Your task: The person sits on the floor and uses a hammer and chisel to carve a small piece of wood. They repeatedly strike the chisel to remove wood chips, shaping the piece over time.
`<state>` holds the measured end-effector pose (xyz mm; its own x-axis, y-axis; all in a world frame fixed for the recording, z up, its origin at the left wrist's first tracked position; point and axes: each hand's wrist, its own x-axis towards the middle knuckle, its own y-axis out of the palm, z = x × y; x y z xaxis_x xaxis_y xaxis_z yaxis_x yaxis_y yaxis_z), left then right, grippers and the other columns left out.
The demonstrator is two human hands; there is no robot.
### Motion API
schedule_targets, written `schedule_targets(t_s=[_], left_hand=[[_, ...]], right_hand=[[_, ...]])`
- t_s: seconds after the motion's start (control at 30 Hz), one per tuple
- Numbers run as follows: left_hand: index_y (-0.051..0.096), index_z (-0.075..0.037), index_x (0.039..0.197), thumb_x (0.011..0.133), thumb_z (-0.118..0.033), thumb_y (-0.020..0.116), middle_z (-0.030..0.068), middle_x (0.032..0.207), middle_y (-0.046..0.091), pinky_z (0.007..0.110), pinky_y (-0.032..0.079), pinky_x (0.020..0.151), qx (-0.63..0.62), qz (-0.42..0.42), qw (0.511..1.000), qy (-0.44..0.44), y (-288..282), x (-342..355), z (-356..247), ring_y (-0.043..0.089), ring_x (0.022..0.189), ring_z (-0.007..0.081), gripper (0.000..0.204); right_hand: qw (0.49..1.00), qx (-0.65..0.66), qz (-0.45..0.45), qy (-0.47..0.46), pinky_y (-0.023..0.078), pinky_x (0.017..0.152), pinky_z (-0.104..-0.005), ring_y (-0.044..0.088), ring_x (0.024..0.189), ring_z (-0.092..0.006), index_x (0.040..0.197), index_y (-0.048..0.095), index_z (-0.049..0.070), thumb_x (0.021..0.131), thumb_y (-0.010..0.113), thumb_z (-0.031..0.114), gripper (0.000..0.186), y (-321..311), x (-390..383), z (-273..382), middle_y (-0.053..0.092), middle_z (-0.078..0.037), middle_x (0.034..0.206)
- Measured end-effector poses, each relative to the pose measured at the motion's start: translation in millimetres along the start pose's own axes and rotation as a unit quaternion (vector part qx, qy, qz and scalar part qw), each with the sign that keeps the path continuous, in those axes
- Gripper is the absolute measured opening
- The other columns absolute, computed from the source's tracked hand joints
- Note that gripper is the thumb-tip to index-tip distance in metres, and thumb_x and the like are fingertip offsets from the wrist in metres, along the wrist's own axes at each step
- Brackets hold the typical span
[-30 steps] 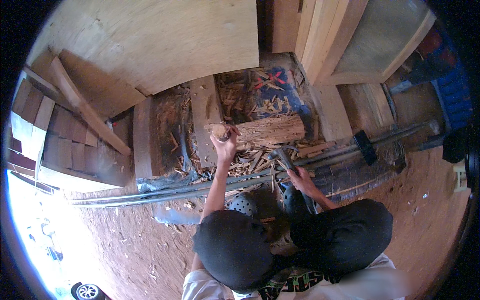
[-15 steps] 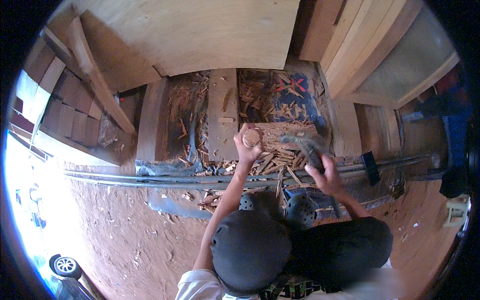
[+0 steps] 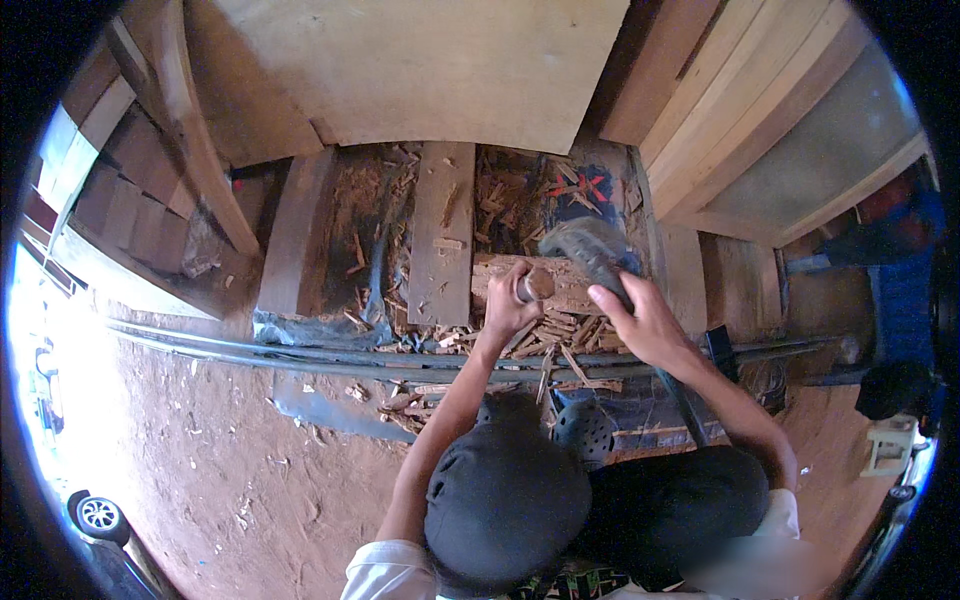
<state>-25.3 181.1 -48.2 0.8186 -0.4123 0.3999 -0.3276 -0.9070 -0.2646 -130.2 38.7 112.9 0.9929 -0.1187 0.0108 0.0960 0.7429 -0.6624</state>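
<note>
My left hand [image 3: 506, 306] is closed around the round wooden handle of a chisel [image 3: 538, 285]. The handle's end faces up, and its blade is hidden below. Under it lies a rough, chipped length of wood [image 3: 584, 292]. My right hand [image 3: 650, 328] grips the handle of a hammer [image 3: 606, 272], its thumb along the shaft. The hammer's head is smeared by motion and sits over the far side of the wood, just right of and beyond the chisel. Loose wood chips [image 3: 577, 333] are heaped in front of the wood.
A broad board [image 3: 440, 230] runs away from me on the left, strewn with chips. Long pipes [image 3: 330, 358] cross before my perforated shoes [image 3: 584, 430]. A large plywood panel [image 3: 430, 70] stands at the back, and beams [image 3: 740, 110] lean at right.
The chisel and my left hand have shifted right, and the handle's end now tilts right. The hammer head has swung farther away from me. The whole view has shifted slightly.
</note>
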Motion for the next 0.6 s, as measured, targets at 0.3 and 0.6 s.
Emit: schedule_targets(t_s=[0.3, 0.6], left_hand=[[0.051, 0.002, 0.073, 0.052, -0.008, 0.057, 0.0163, 0.061, 0.051, 0.029, 0.040, 0.054, -0.092, -0.080, 0.990, -0.072, 3, 4, 31, 0.053, 0.056, 0.0270, 0.024], [0.053, -0.002, 0.071, 0.064, 0.001, 0.053, 0.0008, 0.062, 0.054, 0.025, 0.043, 0.054, -0.151, -0.142, 0.976, -0.070, 1, 9, 23, 0.052, 0.057, 0.0096, 0.008]], right_hand=[[1.000, -0.012, -0.018, -0.005, 0.044, 0.065, -0.0341, 0.056, 0.067, -0.0201, 0.092, 0.055, -0.004, 0.084, 0.053, 0.023, 0.028, 12, -3, 2, 0.059, -0.016, 0.076], [0.995, 0.087, -0.038, 0.019, 0.043, 0.064, -0.0362, 0.055, 0.064, -0.0223, 0.087, 0.057, -0.002, 0.085, 0.051, 0.031, 0.034, -18, 8, 25, 0.059, -0.013, 0.070]])
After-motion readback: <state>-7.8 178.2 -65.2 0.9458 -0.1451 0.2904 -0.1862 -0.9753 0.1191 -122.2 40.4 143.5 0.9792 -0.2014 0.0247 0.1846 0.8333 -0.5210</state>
